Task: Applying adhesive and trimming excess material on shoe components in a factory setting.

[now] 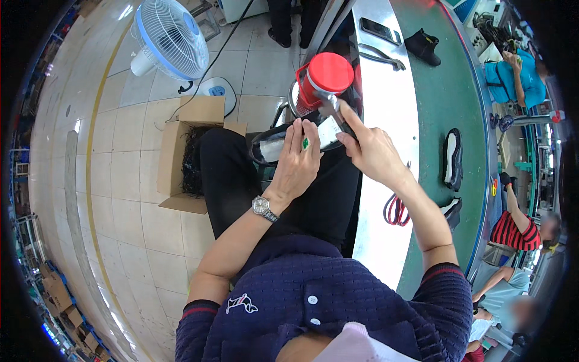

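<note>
A dark shoe [259, 149] with a whitish inside lies across my lap. My left hand [295, 151] rests on it with fingers stretched out flat; a green ring and a wristwatch are on that hand and wrist. Just to the right, my right hand [374, 148] is closed round the dark handle of a hammer [329, 104]. Its metal head, somewhat blurred, is raised above the far right end of the shoe. A white patch [329, 131] shows beneath the hammer. My hands hide much of the shoe.
Beyond my hands stands a red-lidded jug [330, 72]. A metal ledge [386, 108] on the right bears a phone [380, 30], pincers [382, 57] and red-handled scissors [397, 211]. Past it, a green conveyor [428, 108] carries dark shoes. An open carton [172, 160] and fan [172, 39] stand left.
</note>
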The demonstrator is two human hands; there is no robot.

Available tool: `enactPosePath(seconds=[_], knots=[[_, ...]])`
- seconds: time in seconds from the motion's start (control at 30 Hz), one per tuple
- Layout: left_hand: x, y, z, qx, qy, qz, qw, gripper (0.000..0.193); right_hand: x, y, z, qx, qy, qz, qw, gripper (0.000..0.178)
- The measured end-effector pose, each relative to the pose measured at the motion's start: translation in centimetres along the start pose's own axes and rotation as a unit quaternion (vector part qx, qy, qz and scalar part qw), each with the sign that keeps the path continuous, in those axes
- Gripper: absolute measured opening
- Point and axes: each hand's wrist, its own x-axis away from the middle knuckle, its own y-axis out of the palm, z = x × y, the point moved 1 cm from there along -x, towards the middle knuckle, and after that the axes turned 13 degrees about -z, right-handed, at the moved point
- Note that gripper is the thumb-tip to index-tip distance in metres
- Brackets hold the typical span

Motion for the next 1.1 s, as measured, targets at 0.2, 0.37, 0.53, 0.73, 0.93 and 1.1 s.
enactPosePath(seconds=[0.2,0.37,0.53,0.73,0.93,1.1], knots=[[-0.2,0.6,0.0,0.022,0.001,0.012,1.000,0.055,-0.4,1.2,0.6,0.086,-0.010,0.031,0.996,0.059],[-0.2,-0.5,-0.1,0.071,-0.006,0.024,0.997,0.057,-0.2,2.4,-0.9,0.054,-0.011,0.098,0.994,0.058],[0.1,-2.9,-2.3,0.110,-0.082,-0.081,0.987,0.053,-0.2,1.2,-1.0,0.102,0.004,0.033,0.994,0.061],[1.6,-1.1,-1.4,-0.021,-0.029,-0.031,0.999,0.049,0.3,1.7,-3.2,0.061,-0.034,0.178,0.982,0.064],[2.1,-0.7,-1.4,-0.054,-0.025,0.006,0.998,0.042,0.0,2.1,-4.2,0.089,-0.015,0.058,0.994,0.069],[2.7,-0.4,-2.0,0.004,-0.009,0.023,1.000,0.044,-1.0,4.0,-3.2,0.094,0.005,0.064,0.994,0.071]])
